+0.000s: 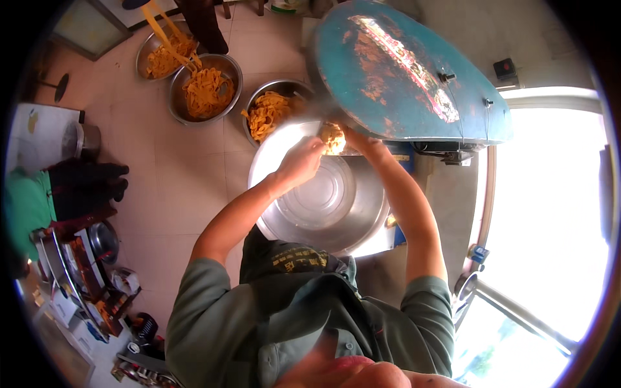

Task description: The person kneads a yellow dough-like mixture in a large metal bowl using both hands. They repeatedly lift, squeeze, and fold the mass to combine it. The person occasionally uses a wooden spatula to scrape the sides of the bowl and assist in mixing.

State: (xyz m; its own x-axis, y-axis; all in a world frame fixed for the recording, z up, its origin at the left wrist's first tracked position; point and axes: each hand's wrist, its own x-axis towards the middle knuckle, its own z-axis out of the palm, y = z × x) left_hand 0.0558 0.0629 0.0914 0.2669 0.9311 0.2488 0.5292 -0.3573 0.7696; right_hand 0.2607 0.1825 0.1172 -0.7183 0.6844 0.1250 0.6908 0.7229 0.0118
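Observation:
A lump of pale yellow dough (pixel 333 138) is between my hands, over the far rim of a wide metal basin (pixel 362 207). At the dough's left side, my left hand (pixel 303 160) has its fingers closed on it. My right hand (pixel 367 143) bends in against the right side of the dough, close under the teal machine cover; its fingertips are partly hidden. The floor of the basin shows bare metal below my wrists.
The worn teal machine cover (pixel 407 71) overhangs the far right. Steel bowls (pixel 240 68) of wide orange-yellow strips stand on the tiled floor, one beside the basin. Another person in a green top (pixel 29 204) is at the left. A bright window (pixel 537 239) lies right.

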